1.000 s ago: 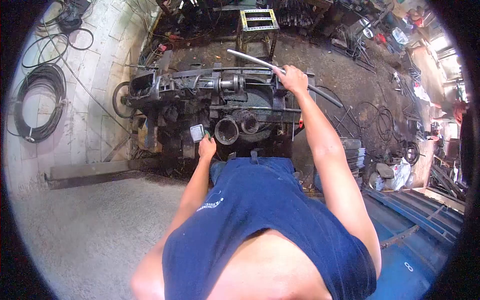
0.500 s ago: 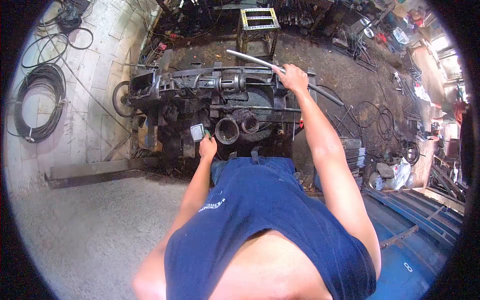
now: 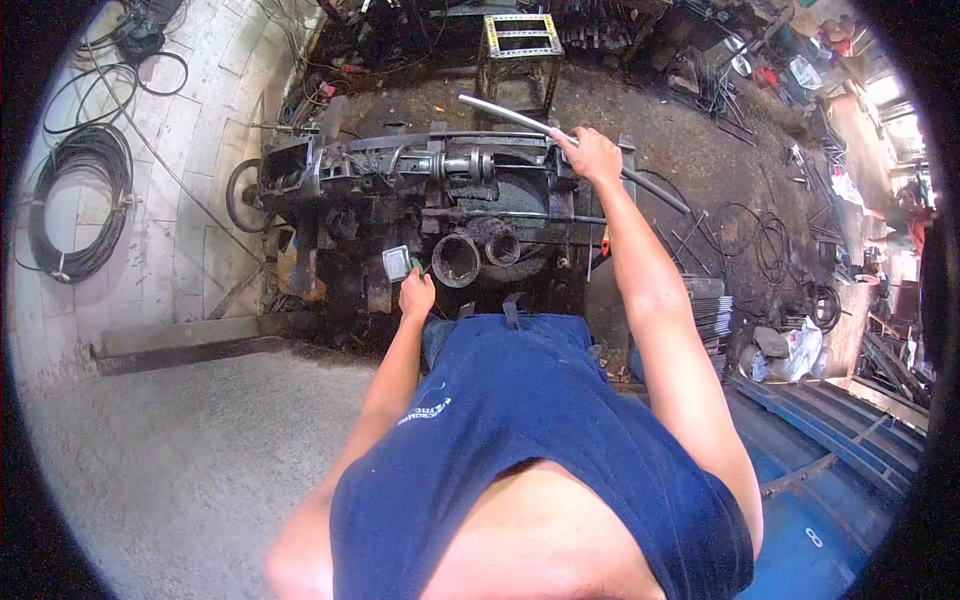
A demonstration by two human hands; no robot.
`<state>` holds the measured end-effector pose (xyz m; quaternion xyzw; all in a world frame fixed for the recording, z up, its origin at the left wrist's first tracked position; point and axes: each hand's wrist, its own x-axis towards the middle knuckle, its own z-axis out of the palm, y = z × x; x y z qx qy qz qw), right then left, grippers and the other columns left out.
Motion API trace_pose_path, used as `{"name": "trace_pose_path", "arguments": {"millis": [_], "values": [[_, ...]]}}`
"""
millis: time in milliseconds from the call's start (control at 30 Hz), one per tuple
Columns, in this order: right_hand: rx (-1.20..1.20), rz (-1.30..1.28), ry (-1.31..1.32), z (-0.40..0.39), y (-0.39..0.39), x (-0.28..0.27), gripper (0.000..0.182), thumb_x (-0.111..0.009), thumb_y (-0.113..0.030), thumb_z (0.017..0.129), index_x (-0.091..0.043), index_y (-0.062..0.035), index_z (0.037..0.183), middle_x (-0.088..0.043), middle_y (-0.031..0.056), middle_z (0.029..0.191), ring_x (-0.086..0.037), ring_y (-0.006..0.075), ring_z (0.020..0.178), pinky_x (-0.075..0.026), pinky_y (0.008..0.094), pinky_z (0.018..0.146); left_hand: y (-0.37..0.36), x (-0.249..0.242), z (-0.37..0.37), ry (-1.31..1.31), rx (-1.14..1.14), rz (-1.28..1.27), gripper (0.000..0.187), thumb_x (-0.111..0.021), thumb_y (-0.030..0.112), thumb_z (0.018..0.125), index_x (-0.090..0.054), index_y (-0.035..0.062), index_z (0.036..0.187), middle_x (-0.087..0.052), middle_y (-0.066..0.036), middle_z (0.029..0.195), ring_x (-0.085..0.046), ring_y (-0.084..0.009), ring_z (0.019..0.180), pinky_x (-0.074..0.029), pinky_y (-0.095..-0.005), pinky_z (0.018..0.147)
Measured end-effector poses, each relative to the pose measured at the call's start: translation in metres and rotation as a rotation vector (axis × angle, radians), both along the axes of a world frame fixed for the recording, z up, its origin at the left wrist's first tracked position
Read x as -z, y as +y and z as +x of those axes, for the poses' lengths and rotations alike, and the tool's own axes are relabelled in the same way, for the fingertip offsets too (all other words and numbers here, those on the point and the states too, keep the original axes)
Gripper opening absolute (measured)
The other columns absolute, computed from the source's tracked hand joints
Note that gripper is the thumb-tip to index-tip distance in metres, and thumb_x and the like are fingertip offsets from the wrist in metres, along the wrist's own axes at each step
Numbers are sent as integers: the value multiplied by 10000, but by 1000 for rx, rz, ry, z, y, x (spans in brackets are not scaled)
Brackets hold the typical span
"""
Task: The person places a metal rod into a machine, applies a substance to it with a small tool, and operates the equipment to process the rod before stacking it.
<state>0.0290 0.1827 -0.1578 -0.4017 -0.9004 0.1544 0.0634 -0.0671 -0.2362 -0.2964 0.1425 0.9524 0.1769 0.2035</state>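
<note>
My right hand [image 3: 594,157] is closed around a long metal pipe [image 3: 505,114], which lies slantwise above a dark, greasy machine [image 3: 400,165]. The pipe's light end points to the far left, and its darker end passes beyond my wrist to the right. Low on the machine's near side, my left hand [image 3: 417,294] has its fingers drawn in beside a small grey box [image 3: 397,263]. A bit of green shows at the fingertips, but what they grip is too small to name. Two round metal cups [image 3: 456,260] sit just right of that hand.
Behind the machine stands a metal stool frame [image 3: 523,36]. A coil of black cable [image 3: 80,205] rests against the pale wall at left. Stacked metal pieces [image 3: 712,310] and a blue metal panel [image 3: 800,530] lie on my right. Loose rods and wire litter the dark floor.
My right hand and the pipe have shifted very slightly to the right. The left hand stays by the grey box.
</note>
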Motion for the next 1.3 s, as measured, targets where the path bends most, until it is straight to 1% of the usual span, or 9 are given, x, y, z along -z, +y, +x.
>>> {"name": "trace_pose_path", "arguments": {"millis": [233, 467, 567, 633, 867, 967, 1033, 1167, 1300], "values": [[68, 3, 28, -8, -2, 4, 728, -378, -686, 898, -699, -47, 1035, -676, 173, 1076, -637, 350, 1040, -497, 464, 880, 1, 1, 1, 21, -2, 18, 393, -568, 277, 899, -585, 52, 1222, -660, -266, 1035, -631, -441, 979, -508, -515, 843], [87, -22, 13, -5, -5, -3, 714, -369, -663, 909, -702, -44, 1036, -679, 180, 1079, -639, 356, 1038, -490, 470, 895, -1, 1, 1, 12, 14, 25, 400, -563, 280, 901, -572, 63, 1237, -659, -265, 1031, -628, -443, 980, -506, -519, 841], [91, -15, 56, -5, 0, 2, 712, -366, -659, 911, -709, -44, 1014, -678, 193, 1072, -646, 361, 1022, -495, 479, 882, 0, -7, 1, 3, -1, 20, 400, -561, 277, 901, -568, 64, 1239, -657, -267, 1031, -624, -447, 981, -504, -522, 841], [87, -53, -7, -7, 4, 5, 713, -363, -660, 911, -714, -46, 996, -681, 203, 1053, -648, 368, 1014, -493, 487, 879, -2, -1, 0, 10, 23, 25, 399, -563, 273, 899, -570, 61, 1237, -657, -265, 1029, -623, -448, 983, -502, -524, 843], [95, 5, 4, -11, -2, 6, 706, -363, -656, 913, -717, -49, 977, -684, 201, 1036, -649, 380, 999, -496, 487, 872, -1, -4, 2, 0, 3, 41, 398, -569, 266, 891, -578, 58, 1230, -658, -266, 1026, -625, -445, 980, -502, -519, 843], [75, -12, 11, -10, -3, 4, 696, -364, -651, 914, -717, -56, 985, -682, 200, 1040, -648, 381, 996, -497, 484, 868, -3, 4, 2, 65, 16, 76, 399, -579, 265, 883, -580, 49, 1217, -661, -261, 1018, -630, -438, 973, -505, -514, 838], [84, 15, 33, -9, -7, 3, 680, -376, -641, 915, -715, -57, 991, -680, 204, 1033, -650, 380, 989, -500, 484, 862, -1, -5, 0, -27, -2, 40, 405, -590, 267, 875, -582, 44, 1213, -667, -251, 1012, -633, -435, 969, -507, -510, 839], [101, 37, 47, -7, -8, 4, 665, -387, -629, 918, -719, -56, 978, -681, 208, 1017, -657, 380, 969, -508, 481, 848, 1, -12, 1, -53, -4, 39, 417, -599, 276, 869, -583, 46, 1217, -672, -243, 1005, -634, -436, 968, -509, -505, 845], [116, 40, 25, -8, 4, 17, 664, -384, -628, 920, -725, -59, 964, -683, 201, 1011, -660, 384, 961, -511, 482, 839, -1, 0, 0, 2, -10, 29, 436, -601, 287, 871, -578, 59, 1242, -671, -237, 1025, -632, -431, 983, -505, -498, 860]]}}
